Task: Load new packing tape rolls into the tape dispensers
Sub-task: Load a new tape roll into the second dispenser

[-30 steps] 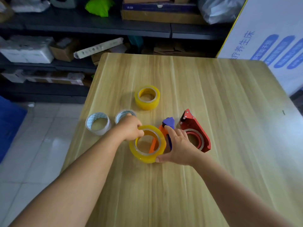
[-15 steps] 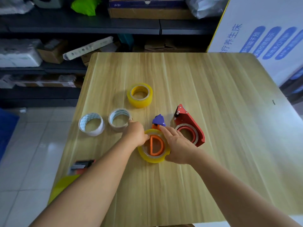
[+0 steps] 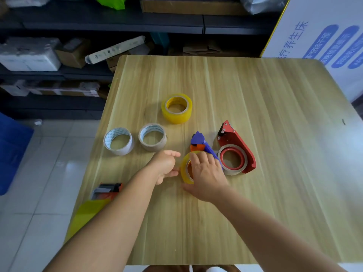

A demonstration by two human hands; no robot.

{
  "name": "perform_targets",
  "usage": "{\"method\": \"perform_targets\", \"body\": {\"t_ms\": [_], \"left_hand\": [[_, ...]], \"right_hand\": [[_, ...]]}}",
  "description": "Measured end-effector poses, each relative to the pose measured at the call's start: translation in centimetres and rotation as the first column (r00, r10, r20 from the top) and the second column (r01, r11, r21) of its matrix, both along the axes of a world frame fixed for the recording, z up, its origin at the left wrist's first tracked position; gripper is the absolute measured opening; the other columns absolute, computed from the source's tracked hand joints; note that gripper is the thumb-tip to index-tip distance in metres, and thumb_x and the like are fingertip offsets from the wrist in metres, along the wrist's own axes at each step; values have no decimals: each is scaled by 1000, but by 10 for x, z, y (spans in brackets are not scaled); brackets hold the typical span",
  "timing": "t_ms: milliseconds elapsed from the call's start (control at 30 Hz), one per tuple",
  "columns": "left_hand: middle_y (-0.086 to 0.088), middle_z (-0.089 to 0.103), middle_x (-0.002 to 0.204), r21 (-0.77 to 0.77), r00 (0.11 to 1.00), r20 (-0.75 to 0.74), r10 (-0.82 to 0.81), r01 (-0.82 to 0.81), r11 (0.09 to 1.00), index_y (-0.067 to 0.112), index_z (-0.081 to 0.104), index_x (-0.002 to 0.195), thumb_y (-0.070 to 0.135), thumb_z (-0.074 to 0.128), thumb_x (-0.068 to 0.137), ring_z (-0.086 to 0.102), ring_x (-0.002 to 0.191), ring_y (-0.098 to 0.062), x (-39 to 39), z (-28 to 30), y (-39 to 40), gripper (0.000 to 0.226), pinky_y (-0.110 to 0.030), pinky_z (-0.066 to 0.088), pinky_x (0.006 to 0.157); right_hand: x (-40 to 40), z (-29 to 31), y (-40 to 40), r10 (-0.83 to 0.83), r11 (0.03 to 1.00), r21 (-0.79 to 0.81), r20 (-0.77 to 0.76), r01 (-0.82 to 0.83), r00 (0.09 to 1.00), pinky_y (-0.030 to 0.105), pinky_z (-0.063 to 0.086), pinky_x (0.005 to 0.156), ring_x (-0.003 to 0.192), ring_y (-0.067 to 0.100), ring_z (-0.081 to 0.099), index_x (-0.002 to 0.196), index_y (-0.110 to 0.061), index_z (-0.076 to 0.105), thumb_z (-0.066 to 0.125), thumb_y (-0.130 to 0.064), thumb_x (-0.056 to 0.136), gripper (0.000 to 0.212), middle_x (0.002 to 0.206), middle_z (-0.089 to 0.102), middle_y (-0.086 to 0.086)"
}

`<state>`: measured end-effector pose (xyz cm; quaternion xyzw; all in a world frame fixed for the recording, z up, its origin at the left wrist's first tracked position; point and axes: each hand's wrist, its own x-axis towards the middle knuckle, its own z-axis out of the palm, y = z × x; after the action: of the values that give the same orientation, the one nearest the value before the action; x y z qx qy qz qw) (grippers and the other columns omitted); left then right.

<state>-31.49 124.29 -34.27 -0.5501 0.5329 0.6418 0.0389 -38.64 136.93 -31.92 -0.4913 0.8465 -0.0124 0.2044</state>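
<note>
Fingers (image 3: 196, 160) of the right hand (image 3: 208, 177) lie spread over the yellow tape roll (image 3: 183, 169), pressing it onto the purple dispenser (image 3: 198, 138) mid-table, left hand (image 3: 165, 165) loosely curled and empty just beside, so seating looks underway, and next the tape end likely needs threading forward.

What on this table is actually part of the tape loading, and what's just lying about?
Part of the job: yellow tape roll under the right hand; purple-and-orange plastic dispenser; red metal dispenser; spare yellow tape roll; white tape roll; beige tape roll.
Lying about: cardboard boxes on dark shelves; blue-and-white printed board.
</note>
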Motion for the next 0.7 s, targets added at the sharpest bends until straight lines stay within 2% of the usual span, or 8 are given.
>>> {"method": "perform_targets", "body": {"t_ms": [67, 200, 333, 467, 533, 600, 633, 700], "left_hand": [[-12, 51, 128, 17, 1000, -9, 23, -23, 1000, 20, 60, 106, -10, 27, 90, 65, 91, -23, 2, 2, 0, 48, -34, 58, 75], [-17, 41, 138, 99, 995, -50, 86, -80, 992, 16, 56, 112, -14, 26, 90, 67, 82, -23, 10, 8, -1, 47, -34, 57, 72], [-21, 39, 141, 199, 986, -92, 137, -117, 973, 11, 54, 114, -20, 27, 85, 67, 82, -27, 14, 11, 10, 50, -34, 56, 70], [-20, 45, 133, 235, 980, -101, 170, -143, 961, 9, 54, 116, -18, 25, 86, 67, 80, -29, 13, 10, 24, 50, -35, 57, 72], [-19, 55, 117, 251, 975, -99, 201, -171, 953, 4, 53, 124, -17, 23, 85, 65, 77, -28, 14, 12, 28, 54, -34, 57, 71], [-17, 58, 103, 267, 969, -95, 229, -197, 943, 4, 51, 127, -17, 21, 86, 64, 74, -27, 17, 14, 29, 55, -35, 57, 71], [-18, 57, 102, 273, 967, -94, 235, -202, 941, 4, 51, 126, -18, 21, 87, 65, 74, -27, 19, 14, 29, 54, -35, 57, 72], [-19, 54, 117, 254, 975, -92, 203, -174, 951, 6, 53, 122, -17, 22, 87, 66, 77, -26, 22, 14, 29, 52, -35, 56, 71]], "right_hand": [[13, -7, -3, -78, 997, 22, 36, 77, 996, 38, 36, 103, 124, 29, 45, 142, -13, 23, 64, -46, 82, 80, 134, 43, 9], [15, -18, 3, -204, 979, 5, 96, 205, 974, 35, 44, 90, 115, 28, 53, 140, -13, 24, 59, -21, 89, 62, 131, 48, 10], [5, -19, 19, -204, 979, 16, 76, 204, 976, 35, 41, 97, 119, 28, 49, 143, -19, 23, 56, -8, 86, 67, 133, 47, 9], [8, -21, 24, -118, 992, -56, -24, 117, 993, 38, 32, 105, 131, 28, 34, 143, -35, 26, 56, -23, 89, 63, 144, 30, 5], [10, -24, 19, -51, 989, -141, -32, 46, 998, 41, 28, 109, 136, 29, 28, 139, -37, 40, 53, -32, 92, 49, 149, 29, 3], [9, -26, 13, -32, 986, -164, -17, 29, 999, 42, 27, 111, 135, 28, 28, 126, -34, 58, 52, -35, 94, 33, 145, 35, 1], [9, -28, 11, -29, 988, -154, -17, 26, 999, 40, 27, 111, 133, 26, 29, 120, -34, 62, 51, -36, 94, 28, 143, 36, -1], [7, -30, 9, -38, 986, -160, 6, 38, 999, 38, 30, 107, 129, 24, 32, 112, -33, 66, 50, -37, 95, 24, 138, 38, -3]]}}
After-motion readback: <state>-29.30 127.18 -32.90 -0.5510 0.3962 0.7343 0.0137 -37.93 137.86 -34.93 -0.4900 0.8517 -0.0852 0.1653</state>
